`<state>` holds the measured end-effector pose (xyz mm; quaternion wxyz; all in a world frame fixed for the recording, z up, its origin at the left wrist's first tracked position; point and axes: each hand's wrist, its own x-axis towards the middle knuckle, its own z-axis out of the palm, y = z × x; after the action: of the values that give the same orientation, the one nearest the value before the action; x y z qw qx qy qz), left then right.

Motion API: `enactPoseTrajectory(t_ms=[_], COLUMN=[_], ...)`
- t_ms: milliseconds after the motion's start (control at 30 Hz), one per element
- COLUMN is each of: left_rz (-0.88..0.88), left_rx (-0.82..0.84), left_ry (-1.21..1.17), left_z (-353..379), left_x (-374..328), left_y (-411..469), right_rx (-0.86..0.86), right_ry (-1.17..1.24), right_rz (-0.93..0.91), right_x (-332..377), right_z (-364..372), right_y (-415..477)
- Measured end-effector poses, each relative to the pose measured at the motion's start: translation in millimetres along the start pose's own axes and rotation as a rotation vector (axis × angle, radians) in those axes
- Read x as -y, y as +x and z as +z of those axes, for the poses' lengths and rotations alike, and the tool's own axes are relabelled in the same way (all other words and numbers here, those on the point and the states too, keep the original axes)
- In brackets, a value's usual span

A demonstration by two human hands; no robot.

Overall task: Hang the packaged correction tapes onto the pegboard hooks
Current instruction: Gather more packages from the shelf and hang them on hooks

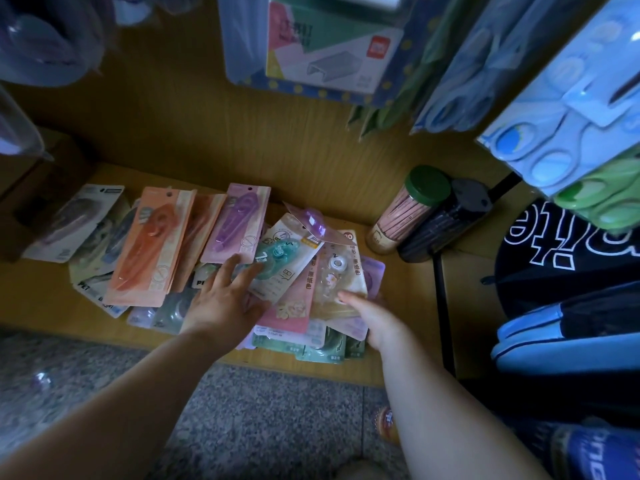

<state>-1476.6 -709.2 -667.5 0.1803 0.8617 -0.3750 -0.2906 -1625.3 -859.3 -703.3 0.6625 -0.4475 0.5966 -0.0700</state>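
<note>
Left hand: your left hand (225,301) lies palm down, fingers straight and spread;
Right hand: your right hand (375,318) stretches its thumb forward; other fingers hidden
</note>
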Motion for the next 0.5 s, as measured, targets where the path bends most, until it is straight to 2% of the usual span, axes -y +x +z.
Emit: enactPoseTrajectory(t_ms=[200,333,500], left_rz=[0.001,-0.006,-0.062], left_rx=[-0.002,0.011,0.032], left_ry=[0.028,0.050,0.079], left_z=[-1,-4,-12], left_x=[-2,-6,-13], left_y=[0,-2,-9], right_rx=[-0.145,-0.281,-0.316], right_ry=[0.062,0.058,0.124], right_rz=[-0.021,-0.136,-0.231], right_x=[-3,5,25], right_z=[-17,-39,-53], right_y=[-13,-27,-60])
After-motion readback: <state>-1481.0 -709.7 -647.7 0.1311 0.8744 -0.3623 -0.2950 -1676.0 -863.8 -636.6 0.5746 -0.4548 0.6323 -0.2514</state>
